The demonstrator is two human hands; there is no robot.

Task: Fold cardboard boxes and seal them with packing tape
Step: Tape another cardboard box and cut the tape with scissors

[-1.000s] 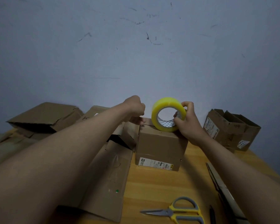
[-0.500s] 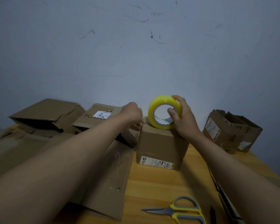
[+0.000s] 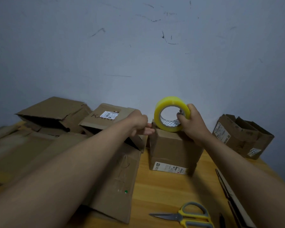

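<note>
Wooden table (image 3: 168, 186) | tape roll (image 3: 171, 113) is gripped by right hand (image 3: 193, 125), thumb inside core, atop box (image 3: 174, 145) | left hand (image 3: 138, 123) fingers are extended, touching box edge

Both arms outstretched, left hand (image 3: 139, 123) flat, right hand (image 3: 193, 124) gripping

Yellow tape roll (image 3: 158, 112), brown cardboard box (image 3: 173, 147), yellow-and-grey scissors (image 3: 187, 217), orange-tan wooden table (image 3: 163, 191), scuffed grey-blue wall (image 3: 138, 55)
</note>
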